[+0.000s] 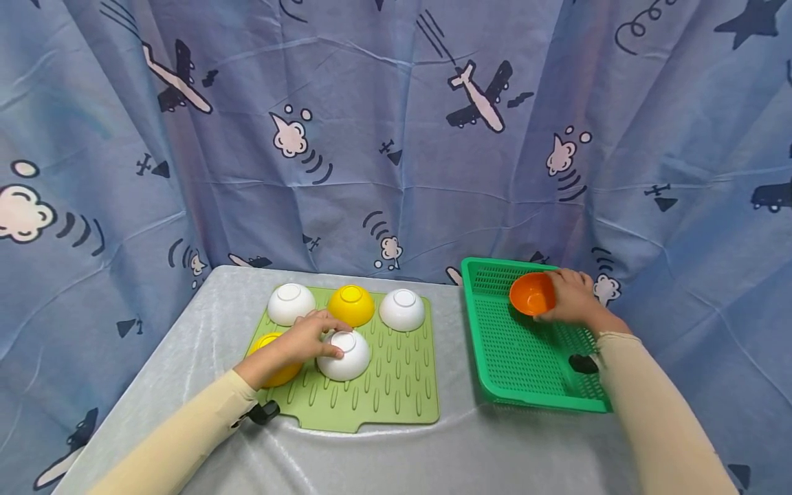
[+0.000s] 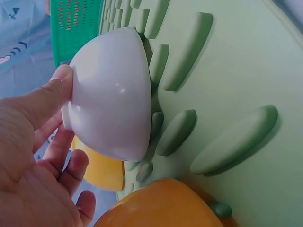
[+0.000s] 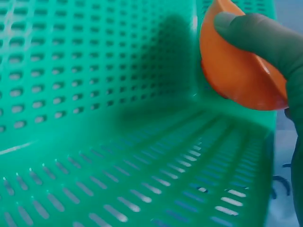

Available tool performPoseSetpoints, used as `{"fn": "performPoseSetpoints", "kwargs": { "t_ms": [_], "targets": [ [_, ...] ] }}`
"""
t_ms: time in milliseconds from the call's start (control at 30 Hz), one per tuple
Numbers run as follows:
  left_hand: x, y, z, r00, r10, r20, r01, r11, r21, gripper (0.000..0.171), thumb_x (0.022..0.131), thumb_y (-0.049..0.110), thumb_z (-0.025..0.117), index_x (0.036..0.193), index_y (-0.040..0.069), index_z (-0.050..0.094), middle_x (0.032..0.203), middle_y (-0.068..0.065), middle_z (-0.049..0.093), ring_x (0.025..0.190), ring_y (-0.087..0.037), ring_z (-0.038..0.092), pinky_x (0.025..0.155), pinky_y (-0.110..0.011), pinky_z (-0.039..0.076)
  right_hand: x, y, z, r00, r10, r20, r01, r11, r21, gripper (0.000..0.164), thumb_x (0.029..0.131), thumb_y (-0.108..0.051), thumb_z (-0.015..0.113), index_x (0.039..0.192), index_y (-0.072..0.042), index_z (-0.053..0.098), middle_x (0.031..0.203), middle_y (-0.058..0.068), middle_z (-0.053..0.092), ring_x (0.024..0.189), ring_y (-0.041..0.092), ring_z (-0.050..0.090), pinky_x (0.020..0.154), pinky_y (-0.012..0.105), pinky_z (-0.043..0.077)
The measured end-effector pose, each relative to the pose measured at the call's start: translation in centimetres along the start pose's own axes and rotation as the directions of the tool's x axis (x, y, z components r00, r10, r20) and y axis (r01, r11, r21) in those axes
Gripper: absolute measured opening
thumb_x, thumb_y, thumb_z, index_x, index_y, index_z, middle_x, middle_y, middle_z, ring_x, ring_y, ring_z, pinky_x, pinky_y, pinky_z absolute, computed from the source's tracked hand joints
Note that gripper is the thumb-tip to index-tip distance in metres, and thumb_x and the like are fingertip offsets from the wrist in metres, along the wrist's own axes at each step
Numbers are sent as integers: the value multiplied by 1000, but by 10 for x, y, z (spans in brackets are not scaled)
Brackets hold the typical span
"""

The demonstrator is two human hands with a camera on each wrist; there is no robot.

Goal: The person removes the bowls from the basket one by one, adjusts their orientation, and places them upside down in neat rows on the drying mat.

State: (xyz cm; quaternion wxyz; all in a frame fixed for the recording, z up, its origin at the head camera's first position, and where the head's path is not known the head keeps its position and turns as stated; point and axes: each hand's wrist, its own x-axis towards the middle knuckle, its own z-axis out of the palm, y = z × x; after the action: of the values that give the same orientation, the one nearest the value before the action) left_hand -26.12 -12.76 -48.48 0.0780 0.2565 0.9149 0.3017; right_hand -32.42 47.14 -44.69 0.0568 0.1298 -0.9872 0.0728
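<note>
My left hand (image 1: 309,335) pinches the foot ring of an upside-down white bowl (image 1: 346,361) on the green drying mat (image 1: 396,405). In the left wrist view, thumb and fingertips meet the raised base of that white bowl (image 2: 111,94), whose rim is down at the mat's ridges. Over at the right, my right hand (image 1: 572,297) grips an orange bowl (image 1: 531,294) by its rim, inside the green basket (image 1: 485,371). The right wrist view has the thumb on the inner side of the orange bowl (image 3: 236,71), which is tilted above the slotted basket floor.
Along the mat's back edge, a white bowl (image 1: 291,304), a yellow bowl (image 1: 351,306) and another white bowl (image 1: 403,311) sit upside down. A second yellow bowl (image 1: 281,375) is partly hidden under my left wrist. A patterned blue curtain (image 1: 371,137) hangs behind the grey-covered table (image 1: 458,454).
</note>
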Motion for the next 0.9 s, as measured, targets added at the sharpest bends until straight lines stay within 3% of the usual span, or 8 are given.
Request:
{"fn": "performPoseSetpoints", "kwargs": {
  "t_ms": [267,533,900],
  "targets": [
    [-1,2,1,1000,0,-27,0,1000,-2,50,79,31,89,126,24,74,118,0,65,114,-23,52,89,-45,30,-7,-25,-27,991,90,-96,-75,985,154,108,69,-49,92,146,9,42,139,34,40,124,53,31,102,69,15],
    [-5,6,6,996,-44,-76,43,999,-20,48,78,31,89,123,23,75,122,1,67,114,-22,53,92,-45,30,-20,-56,-38,970,160,-181,-106,955,277,110,72,-49,91,150,8,38,143,35,37,130,54,27,101,69,15],
    [-9,10,8,991,-60,-117,60,998,-7,49,79,29,89,124,18,75,120,-1,69,113,-23,53,93,-46,30,-46,-115,-59,955,237,-178,-146,898,414,107,78,-48,87,157,-1,33,152,31,30,136,52,26,98,71,33]
  ]
}}
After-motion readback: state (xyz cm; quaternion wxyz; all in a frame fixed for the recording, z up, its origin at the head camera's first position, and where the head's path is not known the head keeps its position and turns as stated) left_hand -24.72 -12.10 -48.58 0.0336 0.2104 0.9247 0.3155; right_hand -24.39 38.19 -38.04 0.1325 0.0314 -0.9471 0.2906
